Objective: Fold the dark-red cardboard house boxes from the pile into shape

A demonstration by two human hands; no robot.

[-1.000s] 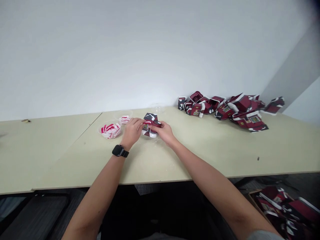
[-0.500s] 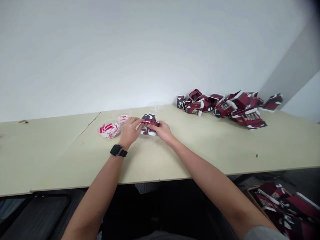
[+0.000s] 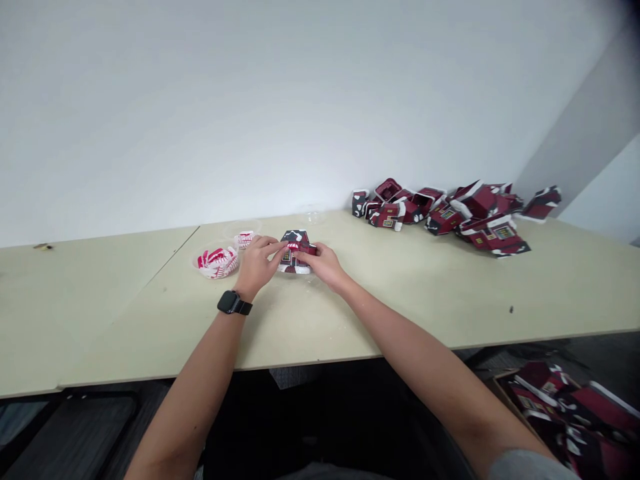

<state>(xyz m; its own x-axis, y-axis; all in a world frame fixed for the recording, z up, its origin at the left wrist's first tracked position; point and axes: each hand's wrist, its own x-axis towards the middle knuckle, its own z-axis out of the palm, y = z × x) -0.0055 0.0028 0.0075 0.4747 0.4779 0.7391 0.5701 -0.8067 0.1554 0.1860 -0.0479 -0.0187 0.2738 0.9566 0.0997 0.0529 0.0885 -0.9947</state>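
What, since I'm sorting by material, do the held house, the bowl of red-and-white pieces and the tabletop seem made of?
House: perhaps painted plastic or resin, fairly matt; crisp edges, opaque colours.
Bowl: probably clear plastic, glossy; the pieces show through its side.
Tabletop: likely coated board, smooth, low sheen; flat pale surface, straight seam.

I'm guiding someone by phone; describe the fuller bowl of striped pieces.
On the pale tabletop, find the left hand, black watch at its wrist. The clear bowl sits just left of it, heaped with red-and-white pieces; the container behind holds fewer.
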